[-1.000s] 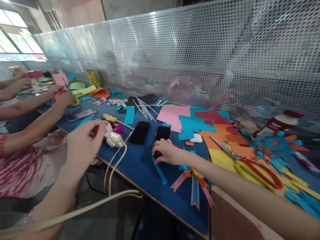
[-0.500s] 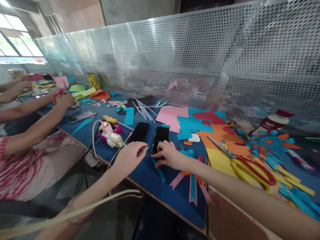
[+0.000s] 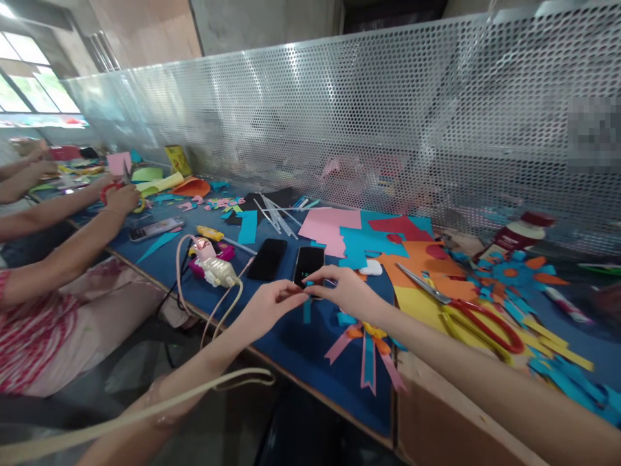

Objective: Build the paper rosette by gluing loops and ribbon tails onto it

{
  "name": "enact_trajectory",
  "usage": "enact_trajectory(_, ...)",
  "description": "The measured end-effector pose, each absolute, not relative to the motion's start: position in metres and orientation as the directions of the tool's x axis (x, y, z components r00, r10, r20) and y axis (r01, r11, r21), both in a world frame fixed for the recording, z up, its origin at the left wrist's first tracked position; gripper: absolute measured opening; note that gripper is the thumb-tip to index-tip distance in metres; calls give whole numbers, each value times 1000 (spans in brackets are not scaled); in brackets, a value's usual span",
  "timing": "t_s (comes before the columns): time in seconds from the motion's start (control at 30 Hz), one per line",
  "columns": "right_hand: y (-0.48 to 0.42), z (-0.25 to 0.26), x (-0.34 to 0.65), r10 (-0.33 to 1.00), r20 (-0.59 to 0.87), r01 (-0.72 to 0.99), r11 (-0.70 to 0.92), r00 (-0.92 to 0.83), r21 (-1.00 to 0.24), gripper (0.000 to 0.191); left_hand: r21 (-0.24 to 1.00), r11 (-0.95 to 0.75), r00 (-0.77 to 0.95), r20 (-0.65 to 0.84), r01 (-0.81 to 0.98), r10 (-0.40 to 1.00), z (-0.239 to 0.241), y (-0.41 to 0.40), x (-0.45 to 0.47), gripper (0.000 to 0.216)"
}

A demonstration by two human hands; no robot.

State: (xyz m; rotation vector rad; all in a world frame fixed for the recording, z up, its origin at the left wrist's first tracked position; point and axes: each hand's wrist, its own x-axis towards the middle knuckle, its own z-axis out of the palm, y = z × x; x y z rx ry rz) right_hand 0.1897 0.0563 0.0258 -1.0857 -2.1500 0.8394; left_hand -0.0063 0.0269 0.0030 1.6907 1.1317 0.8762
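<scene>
My left hand and my right hand meet over the near part of the blue table, fingertips together. Pinched between them is a narrow blue paper strip, its lower end hanging down. Just behind the fingers lies a black phone with a lit screen, partly covered by them. Another dark phone rests to its left. Below my right hand spreads a paper rosette with pink and blue ribbon tails, partly hidden by the forearm.
Red and yellow scissors lie open on coloured paper at right, near a blue paper flower and a bottle. Left are a power plug with cables and glue sticks. A co-worker's hand holds scissors. A perforated metal screen stands behind.
My right hand has lifted the blue strip off the table and brought it up to my left hand. My left hand has shifted right, and the fingertips now meet.
</scene>
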Motion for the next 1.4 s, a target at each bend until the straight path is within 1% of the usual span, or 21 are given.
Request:
enact_trajectory(0.07,54,27,195,857,213,461,443,-470,-769,27,933,-205,348,95,295,933,2,32,1,28)
enact_trajectory(0.13,52,28,200,879,217,441,410,-424,-798,33,934,-217,345,111,284,932,1,37,8,26)
enact_trajectory(0.2,49,30,207,924,194,408,325,-330,-853,42,944,-210,341,116,255,933,2,40,14,25)
enact_trajectory(0.23,47,30,210,946,165,388,268,-278,-882,42,949,-206,339,118,237,933,2,41,17,24)
enact_trajectory(0.3,44,32,217,973,91,362,164,-210,-918,35,955,-205,340,124,213,932,5,41,23,24)
enact_trajectory(0.33,43,33,221,977,55,357,128,-208,-925,33,956,-206,346,125,208,930,6,41,26,23)
enact_trajectory(0.43,41,37,230,970,25,331,106,-240,-938,26,962,-195,365,115,191,924,10,41,37,22)
enact_trajectory(0.5,40,39,234,973,87,334,157,-215,-930,19,973,-166,370,96,162,924,11,42,45,21)
enact_trajectory(0.57,38,40,238,962,211,392,265,-175,-881,15,985,-125,384,69,121,921,10,44,53,20)
enact_trajectory(0.63,36,39,244,911,366,471,411,-189,-781,13,994,-83,418,43,77,907,9,47,59,20)
enact_trajectory(0.73,31,34,253,771,559,520,627,-305,-581,13,998,-45,458,18,48,889,6,51,64,23)
enact_trajectory(0.8,28,29,259,698,609,502,707,-378,-499,16,998,-41,467,12,51,884,5,53,66,25)
enact_trajectory(0.87,24,24,263,680,620,467,727,-391,-503,17,997,-52,478,15,64,878,4,54,68,26)
enact_trajectory(0.9,23,22,265,696,612,449,714,-374,-537,18,995,-65,480,18,81,877,3,55,69,27)
enact_trajectory(0.97,21,19,267,770,553,413,638,-318,-650,19,986,-102,477,28,130,878,2,56,72,28)
enact_trajectory(1.07,21,16,268,919,334,337,389,-211,-857,19,965,-163,451,55,203,891,1,58,75,26)
enact_trajectory(1.13,22,15,269,976,170,256,200,-133,-946,20,950,-204,424,88,238,901,2,62,77,23)
enact_trajectory(1.2,25,15,269,993,55,175,73,-108,-982,19,928,-256,397,134,272,908,4,65,78,19)
enact_trajectory(1.27,28,16,270,993,0,134,16,-114,-991,23,907,-302,379,180,294,908,7,67,79,15)
enact_trajectory(1.33,30,18,271,992,-34,138,-18,-119,-990,30,892,-334,370,212,305,905,10,68,80,13)
enact_trajectory(1.4,32,22,274,990,-72,181,-48,-123,-982,31,884,-352,365,232,307,902,12,68,81,13)
